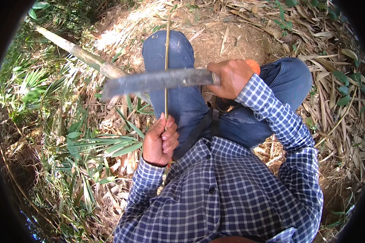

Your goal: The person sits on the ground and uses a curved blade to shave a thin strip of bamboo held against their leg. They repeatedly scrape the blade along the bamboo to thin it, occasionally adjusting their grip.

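My left hand is closed round the lower end of a thin, straight stick, pale brown and narrow like a bamboo strip. It points away from me over my left knee. My right hand grips the handle of a machete, and an orange end shows behind that fist. The long grey blade reaches left across the stick, above my left hand, and is smeared by motion toward its tip. Whether the edge touches the stick, I cannot tell.
My bent legs in blue jeans lie beneath the hands. A thick bamboo pole slants from the far left toward my left knee. Dry leaves cover the ground on the right, and green fronds grow at the left.
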Action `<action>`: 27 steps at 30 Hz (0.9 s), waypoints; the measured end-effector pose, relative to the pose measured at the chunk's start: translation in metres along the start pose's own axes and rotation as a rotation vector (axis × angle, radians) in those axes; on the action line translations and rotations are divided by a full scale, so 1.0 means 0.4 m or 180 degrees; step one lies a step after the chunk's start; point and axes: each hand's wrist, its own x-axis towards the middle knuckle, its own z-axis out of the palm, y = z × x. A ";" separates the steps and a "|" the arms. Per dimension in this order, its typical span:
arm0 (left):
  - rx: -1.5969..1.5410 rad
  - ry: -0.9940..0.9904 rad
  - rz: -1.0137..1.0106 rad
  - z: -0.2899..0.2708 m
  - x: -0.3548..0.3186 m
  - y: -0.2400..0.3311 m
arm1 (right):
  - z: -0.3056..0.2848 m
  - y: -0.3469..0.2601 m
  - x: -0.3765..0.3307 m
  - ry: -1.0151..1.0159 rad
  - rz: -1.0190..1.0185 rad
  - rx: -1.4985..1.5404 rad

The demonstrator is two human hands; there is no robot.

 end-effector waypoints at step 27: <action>-0.0253 -0.0429 -0.0024 -0.014 0.018 0.024 | 0.000 0.019 0.022 0.0194 0.1053 0.0711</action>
